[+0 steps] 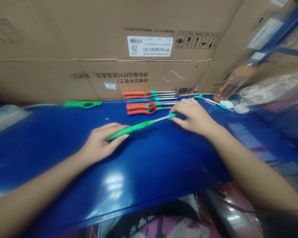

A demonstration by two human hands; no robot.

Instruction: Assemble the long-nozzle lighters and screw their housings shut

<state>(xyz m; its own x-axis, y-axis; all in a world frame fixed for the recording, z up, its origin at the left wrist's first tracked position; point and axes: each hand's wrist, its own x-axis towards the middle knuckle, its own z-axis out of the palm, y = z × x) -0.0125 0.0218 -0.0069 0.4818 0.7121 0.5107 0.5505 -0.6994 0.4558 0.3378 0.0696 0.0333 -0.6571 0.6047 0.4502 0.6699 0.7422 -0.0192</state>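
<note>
Lying at the far left of the blue bench [149,172] is a pale, blurred packet [7,120]. Next along, against the large cardboard box [64,36] behind, rests a loose green handle [73,104] with a looped trigger opening. In front of it and further right, the left hand [105,140] has its grip clamped on the green handle end of a long-necked lighter [132,129], its thumb along the near side. This lighter slants across the middle, above the bench, its metal rod rising toward the right. Just beyond the rod, a row of red, orange and blue lighters [141,105] lies side by side near the box. The right hand [196,115] has its grip together on a teal piece [172,115] at the rod's far end, thumb and fingers pinching it. Past that hand lie thin metal rods with teal pieces [213,102], a tilted orange-filled bottle [235,81], a whitish plastic bag [268,87] and, nearer, a flat device with a screen [248,137].
</note>
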